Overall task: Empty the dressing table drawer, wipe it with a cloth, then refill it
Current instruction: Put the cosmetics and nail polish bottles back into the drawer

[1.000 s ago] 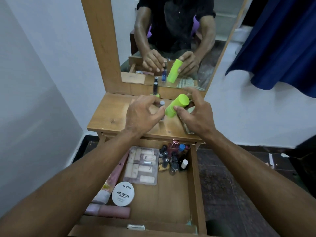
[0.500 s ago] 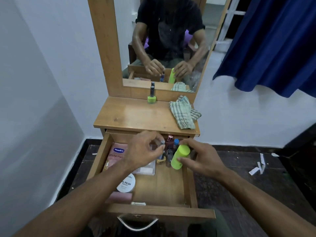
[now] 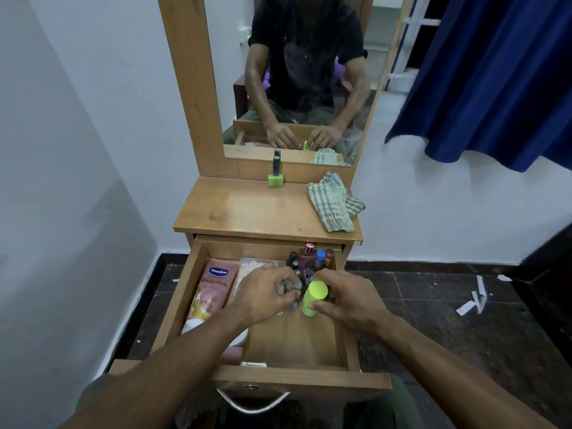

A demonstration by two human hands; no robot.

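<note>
Two hands work inside the open drawer (image 3: 185, 292) of the dressing table (image 3: 247, 212). Right hand (image 3: 346, 300) curled around a lime-green cylindrical container (image 3: 314, 298), thumb on its near side, fingers over the far side; container stands roughly upright, low in the drawer, just in front of a cluster of small bottles (image 3: 312, 261) at the back right corner. Left hand (image 3: 266, 294) just beside it, fingertips bunched and pinching a small bottle (image 3: 294, 300) with a greyish cap; most of the bottle hidden by the fingers. Pink Vaseline tube (image 3: 213, 289) lies along the drawer's left side. Clear flat pack (image 3: 250, 266) sits between tube and bottle cluster, partly under the left hand. White round lid (image 3: 240, 337) shows only in part beneath the left forearm. On the table top: a green nail polish bottle (image 3: 275, 176) with dark cap, upright against the mirror (image 3: 309, 72) base, and a crumpled checked cloth (image 3: 335, 205) at the right edge. Blue curtain (image 3: 495, 72) hangs at right. Paper scraps (image 3: 470, 305) on the dark floor right of the table.
</note>
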